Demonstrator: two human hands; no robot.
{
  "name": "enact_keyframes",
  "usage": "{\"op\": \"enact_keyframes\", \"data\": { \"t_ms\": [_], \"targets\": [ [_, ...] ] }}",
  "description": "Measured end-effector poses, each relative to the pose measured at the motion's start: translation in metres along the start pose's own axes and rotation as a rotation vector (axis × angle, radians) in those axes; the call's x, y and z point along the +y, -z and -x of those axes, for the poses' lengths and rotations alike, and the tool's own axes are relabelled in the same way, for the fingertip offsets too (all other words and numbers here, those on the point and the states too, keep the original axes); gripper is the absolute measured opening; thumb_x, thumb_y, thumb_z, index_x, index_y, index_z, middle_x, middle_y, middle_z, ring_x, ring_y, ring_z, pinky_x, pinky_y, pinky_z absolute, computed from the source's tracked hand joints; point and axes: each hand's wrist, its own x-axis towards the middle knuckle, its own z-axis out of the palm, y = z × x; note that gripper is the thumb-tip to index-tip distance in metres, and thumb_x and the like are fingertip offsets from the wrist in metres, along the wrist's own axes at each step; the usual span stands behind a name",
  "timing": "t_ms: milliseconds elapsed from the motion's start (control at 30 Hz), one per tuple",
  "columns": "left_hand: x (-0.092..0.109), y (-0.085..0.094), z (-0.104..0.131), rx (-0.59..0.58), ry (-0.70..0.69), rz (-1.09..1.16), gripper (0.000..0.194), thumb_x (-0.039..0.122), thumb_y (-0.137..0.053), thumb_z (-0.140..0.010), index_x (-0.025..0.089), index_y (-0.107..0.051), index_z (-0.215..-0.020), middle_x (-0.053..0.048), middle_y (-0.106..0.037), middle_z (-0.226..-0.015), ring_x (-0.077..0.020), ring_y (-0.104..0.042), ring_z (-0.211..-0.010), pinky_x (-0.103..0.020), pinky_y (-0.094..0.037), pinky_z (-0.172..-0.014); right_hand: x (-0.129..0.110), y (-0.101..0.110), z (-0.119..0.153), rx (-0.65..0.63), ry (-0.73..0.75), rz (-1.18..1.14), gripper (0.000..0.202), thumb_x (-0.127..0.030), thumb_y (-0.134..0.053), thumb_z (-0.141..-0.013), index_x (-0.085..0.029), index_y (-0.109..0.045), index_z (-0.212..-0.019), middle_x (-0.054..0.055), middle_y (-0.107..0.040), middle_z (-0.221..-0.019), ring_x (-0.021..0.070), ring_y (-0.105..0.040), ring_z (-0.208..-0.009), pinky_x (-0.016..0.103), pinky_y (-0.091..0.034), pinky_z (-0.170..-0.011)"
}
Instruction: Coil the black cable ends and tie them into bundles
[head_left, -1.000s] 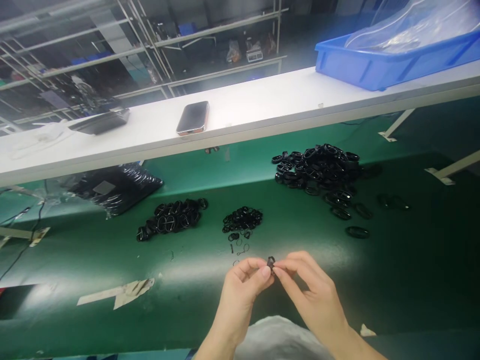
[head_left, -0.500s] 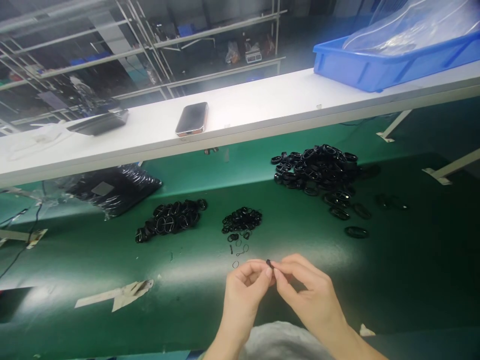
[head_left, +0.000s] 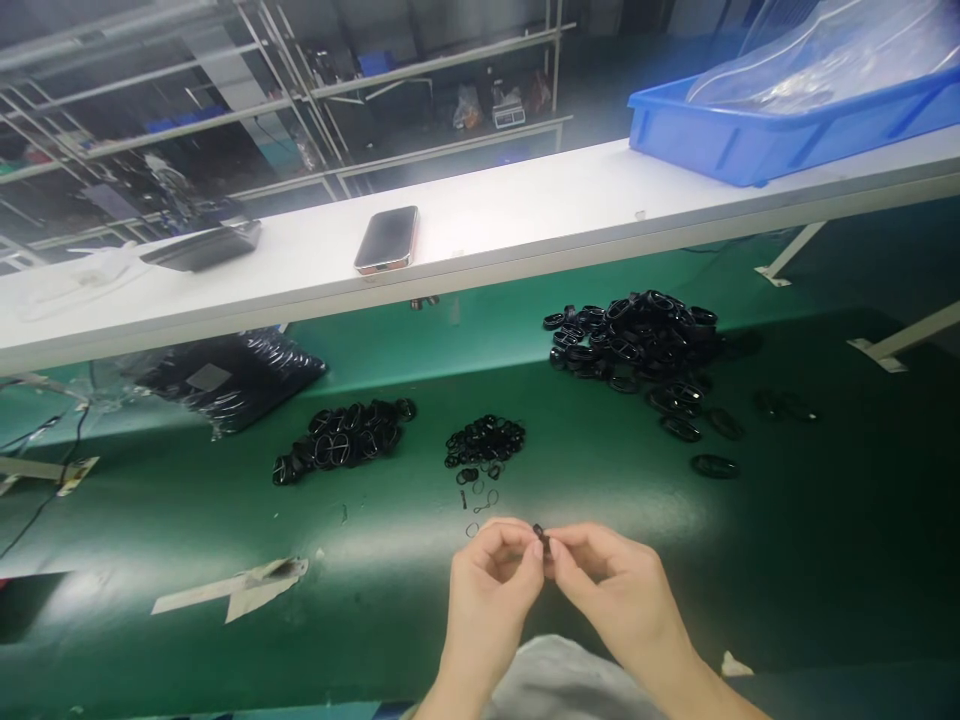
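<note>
Between my fingertips is a small black part (head_left: 541, 537), too small and too covered to name. My left hand (head_left: 495, 580) pinches it from the left. From the other side, the thumb and forefinger of my right hand (head_left: 611, 580) close on it too. Just beyond my hands lies a heap of small black rings (head_left: 486, 440), with several thin loose rings (head_left: 478, 500) in front of it. Farther right is a bigger pile of oval black rings (head_left: 637, 330). A pile of round black pieces with cross bars (head_left: 341, 440) sits to the left.
A white shelf (head_left: 517, 220) crosses above the green table (head_left: 360, 640), carrying a phone (head_left: 388, 240) and a blue tray (head_left: 720, 135) with clear plastic. Below its left part lies a black plastic-wrapped bag (head_left: 240, 380). Torn tape strips (head_left: 232, 590) lie at the left.
My right fingers have shifted slightly down along the small black part, and more of it shows between my fingertips. The piles stay as they were.
</note>
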Motion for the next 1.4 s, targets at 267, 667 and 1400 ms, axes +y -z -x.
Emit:
{"op": "enact_keyframes", "data": {
  "t_ms": [267, 667, 1400],
  "targets": [
    [0.009, -0.002, -0.002, 0.029, 0.080, 0.119, 0.025, 0.040, -0.076, -0.074, 0.017, -0.067, -0.073, -0.007, -0.067, -0.093, -0.0191, -0.065, -0.084, -0.030, -0.056, -0.077, -0.004, 0.004, -0.011, -0.052, -0.480, -0.528, 0.044, -0.053, -0.087, -0.063, -0.014, -0.072, -0.079, 0.006, -0.073, -0.069, 0.0152, -0.068, -0.058, 0.026, -0.058, -0.058],
    [0.010, 0.007, -0.013, 0.087, 0.129, 0.285, 0.025, 0.033, -0.076, -0.075, 0.019, -0.055, -0.076, 0.004, -0.064, -0.071, -0.0123, -0.065, -0.064, -0.027, -0.057, -0.064, 0.004, 0.005, -0.011, -0.031, -0.540, -0.593, 0.042, -0.048, -0.087, -0.065, -0.014, -0.071, -0.082, 0.003, -0.071, -0.071, 0.0131, -0.067, -0.059, 0.024, -0.057, -0.059],
    [0.003, 0.001, -0.015, 0.133, 0.229, 0.246, 0.030, 0.038, -0.080, -0.070, 0.013, -0.070, -0.080, -0.006, -0.073, -0.078, -0.0177, -0.071, -0.076, -0.027, -0.058, -0.073, 0.010, 0.006, -0.013, 0.092, -0.425, -0.600, 0.033, -0.047, -0.076, -0.077, -0.018, -0.061, -0.083, -0.003, -0.062, -0.064, 0.0106, -0.057, -0.050, 0.023, -0.051, -0.052]
  ]
}}
